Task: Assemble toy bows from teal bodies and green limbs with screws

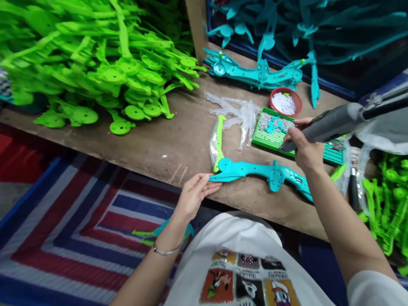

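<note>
My left hand [197, 191] pinches the left tip of a teal plastic frame part [251, 169] that lies along the front of the bench. From that part's left end a lime-green arm [219, 142] sticks out toward the back, beside a clear plastic piece [213, 146]. My right hand [307, 148] is wrapped round a grey power screwdriver [334, 123], tilted with its nose down to the left. The nose is over the near edge of a green tray [267, 143] of small metal screws, with teal bits on top.
A tall pile of lime-green parts [105, 68] covers the back left. Stacked teal parts [255, 74] lie at the back, near a red bowl [295, 100] of white pieces. Clear strips [242, 114] lie left of the tray. More green parts [389, 199] are at right.
</note>
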`<state>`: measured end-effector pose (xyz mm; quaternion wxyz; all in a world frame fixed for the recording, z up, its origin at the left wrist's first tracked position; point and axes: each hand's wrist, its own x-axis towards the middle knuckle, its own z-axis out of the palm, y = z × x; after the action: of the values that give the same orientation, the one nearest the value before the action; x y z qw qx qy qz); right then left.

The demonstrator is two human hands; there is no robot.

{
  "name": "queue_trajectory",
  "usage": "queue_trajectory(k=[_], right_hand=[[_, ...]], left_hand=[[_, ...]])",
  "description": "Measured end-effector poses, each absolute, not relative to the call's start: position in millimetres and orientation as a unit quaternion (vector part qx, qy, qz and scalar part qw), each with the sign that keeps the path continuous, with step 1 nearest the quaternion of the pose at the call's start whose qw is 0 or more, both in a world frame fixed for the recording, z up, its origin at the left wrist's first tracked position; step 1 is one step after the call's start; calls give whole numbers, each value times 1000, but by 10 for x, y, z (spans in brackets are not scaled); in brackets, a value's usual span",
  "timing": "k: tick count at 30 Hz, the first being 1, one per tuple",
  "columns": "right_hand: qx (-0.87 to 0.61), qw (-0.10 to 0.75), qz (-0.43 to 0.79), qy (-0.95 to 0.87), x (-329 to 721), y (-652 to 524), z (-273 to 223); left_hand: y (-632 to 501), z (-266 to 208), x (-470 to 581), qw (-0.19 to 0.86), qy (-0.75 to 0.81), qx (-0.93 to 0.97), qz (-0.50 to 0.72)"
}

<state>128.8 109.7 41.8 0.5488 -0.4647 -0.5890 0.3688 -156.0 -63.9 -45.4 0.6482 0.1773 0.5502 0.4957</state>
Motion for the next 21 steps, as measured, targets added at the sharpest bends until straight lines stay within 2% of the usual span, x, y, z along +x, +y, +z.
queue_trajectory(k=[5,6,8,10,11,13,15,19,21], right_hand=[[-480,520,387,-592,1623,1040,266],[-477,511,392,-598,1663,1020,260],[-475,484,398,-618,1747,992,262],[-480,445,397,-644,1866,964,268],[-482,428,396,-654,1947,940,270],[-483,397,397,-671,2159,846,269],[-497,329,394,-700,2421,676,254],[-547,100,296,-776,2891,199,146],[-561,49,220,-796,3008,-16,69]], left_hand=[[-708,-443,-1600,557,679,301,373],[-707,-403,-1596,499,722,347,330],[-682,-286,-1519,317,798,444,256],[-604,-151,-1316,152,791,543,239],[-540,-91,-1171,118,747,604,251],[-367,-16,-837,123,598,748,260],[-162,-16,-520,134,502,827,213],[126,-146,-133,148,470,858,148],[149,-191,-55,148,472,860,126]])
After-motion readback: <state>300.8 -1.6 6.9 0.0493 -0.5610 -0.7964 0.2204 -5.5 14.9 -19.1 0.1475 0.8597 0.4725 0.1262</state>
